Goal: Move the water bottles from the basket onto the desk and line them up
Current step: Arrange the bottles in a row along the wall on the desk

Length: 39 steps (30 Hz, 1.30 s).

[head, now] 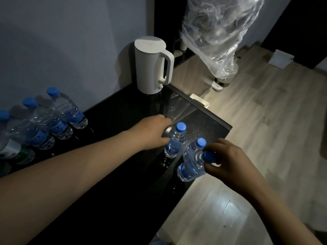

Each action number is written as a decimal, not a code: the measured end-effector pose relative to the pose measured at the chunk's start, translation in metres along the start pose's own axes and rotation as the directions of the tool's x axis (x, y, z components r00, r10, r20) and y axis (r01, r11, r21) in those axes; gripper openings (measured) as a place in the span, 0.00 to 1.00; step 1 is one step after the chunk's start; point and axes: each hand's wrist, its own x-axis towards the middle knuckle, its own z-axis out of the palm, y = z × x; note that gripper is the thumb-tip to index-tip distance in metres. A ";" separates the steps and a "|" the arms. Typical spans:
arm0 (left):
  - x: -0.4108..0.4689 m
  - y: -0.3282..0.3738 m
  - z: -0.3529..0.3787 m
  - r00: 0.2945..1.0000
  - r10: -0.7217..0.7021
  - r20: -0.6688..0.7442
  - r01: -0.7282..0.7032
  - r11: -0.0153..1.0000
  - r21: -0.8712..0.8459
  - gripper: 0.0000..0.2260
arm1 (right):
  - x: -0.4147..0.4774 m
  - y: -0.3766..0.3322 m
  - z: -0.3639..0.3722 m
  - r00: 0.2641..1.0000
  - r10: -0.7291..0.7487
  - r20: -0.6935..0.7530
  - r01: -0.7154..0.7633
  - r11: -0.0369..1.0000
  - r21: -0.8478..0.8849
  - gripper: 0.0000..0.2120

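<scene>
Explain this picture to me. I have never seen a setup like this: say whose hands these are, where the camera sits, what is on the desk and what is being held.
There is no machine here. A person wears one wide camera on the head, looking down at their own two bare arms.

The dark surface is a desk against a wall. A white kettle stands at its far end, and a row of bottles with blue caps stands along the wall.

The left hand grips the upright bottle near the desk's edge. The right hand has its fingers curled round the cap of a tilted bottle. A third bottle sits just behind that one; whether it is held too, I cannot tell.
</scene>
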 end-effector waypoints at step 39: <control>-0.101 -0.108 -0.051 0.900 -0.375 -0.220 0.322 0.915 -0.243 0.06 | 0.121 -0.081 0.012 0.920 -0.383 0.082 0.384 0.923 0.002 0.14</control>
